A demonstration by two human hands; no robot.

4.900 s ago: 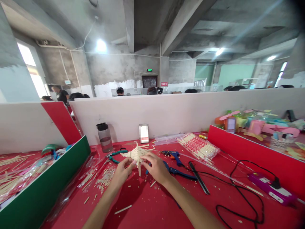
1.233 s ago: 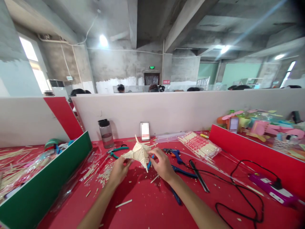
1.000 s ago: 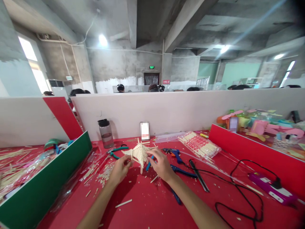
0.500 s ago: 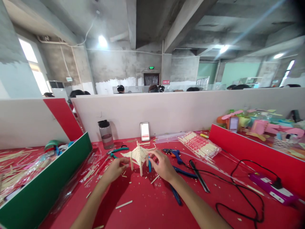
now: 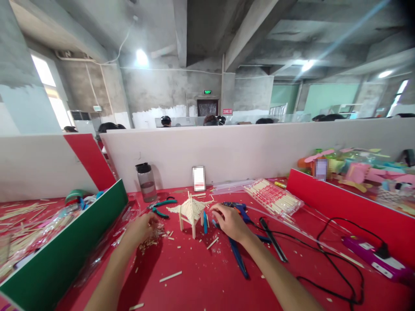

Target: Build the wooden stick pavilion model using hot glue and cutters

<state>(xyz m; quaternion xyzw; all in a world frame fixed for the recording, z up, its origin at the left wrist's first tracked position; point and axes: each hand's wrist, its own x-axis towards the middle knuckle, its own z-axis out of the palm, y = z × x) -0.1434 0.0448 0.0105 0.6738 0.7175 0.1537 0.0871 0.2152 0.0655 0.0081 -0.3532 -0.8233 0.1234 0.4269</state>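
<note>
A small pavilion model made of pale wooden sticks stands upright on the red table, with a pointed slatted roof on thin legs. My left hand is to its left, apart from it, over a scatter of wood chips; its fingers are loosely bent with nothing seen in them. To the model's right, my right hand is clear of it, thumb and fingers apart and holding nothing visible. A blue stick-like piece stands by the model's right leg. Teal-handled pliers lie behind my left hand.
Blue-handled pliers, a glue gun and a black utility knife lie on the right. Bagged sticks lie behind them. A black cable runs to a purple power strip. A bottle and a phone stand at the back.
Both hands have drawn away from the pavilion model, the left hand to the left and the right hand to the right. The model stays standing in place.
</note>
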